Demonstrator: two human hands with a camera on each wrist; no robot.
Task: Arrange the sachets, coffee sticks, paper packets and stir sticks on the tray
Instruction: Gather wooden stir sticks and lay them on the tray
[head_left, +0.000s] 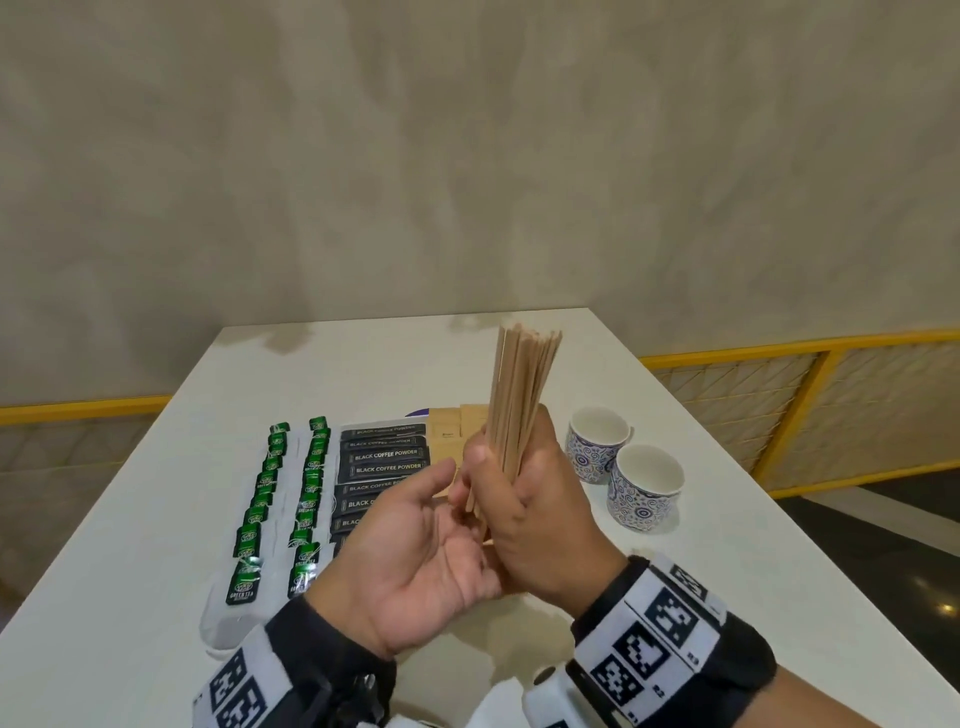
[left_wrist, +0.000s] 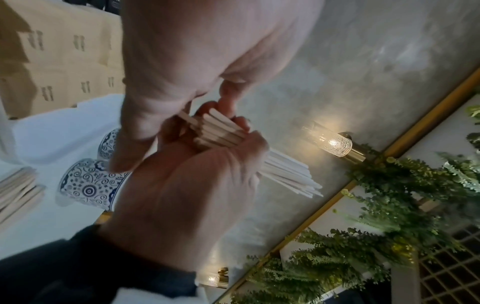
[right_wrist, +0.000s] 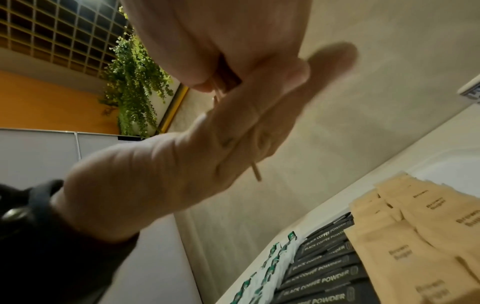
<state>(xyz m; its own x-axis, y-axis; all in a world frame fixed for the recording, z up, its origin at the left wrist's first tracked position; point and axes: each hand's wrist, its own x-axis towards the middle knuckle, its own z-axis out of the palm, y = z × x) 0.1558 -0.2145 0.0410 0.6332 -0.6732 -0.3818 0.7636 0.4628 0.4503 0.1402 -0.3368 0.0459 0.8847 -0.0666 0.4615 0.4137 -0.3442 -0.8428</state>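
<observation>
My right hand (head_left: 514, 499) grips a bundle of wooden stir sticks (head_left: 524, 395) upright above the table. The left hand (head_left: 415, 545) lies palm up beside it, fingers relaxed and reaching under the sticks' lower ends (left_wrist: 221, 131). In the right wrist view the left hand (right_wrist: 207, 144) is flat, with one stick tip (right_wrist: 257, 174) poking past it. On the white tray (head_left: 215, 623) lie two rows of green tea sachets (head_left: 280, 499), a column of black coffee sticks (head_left: 387, 460) and brown paper packets (head_left: 452, 431), partly hidden by my hands.
Two blue-patterned cups (head_left: 597, 444) (head_left: 644, 491) stand on the white table right of the tray. More stir sticks (left_wrist: 15, 191) lie flat near the cups in the left wrist view. A grey wall and a yellow railing (head_left: 779, 353) lie beyond the table.
</observation>
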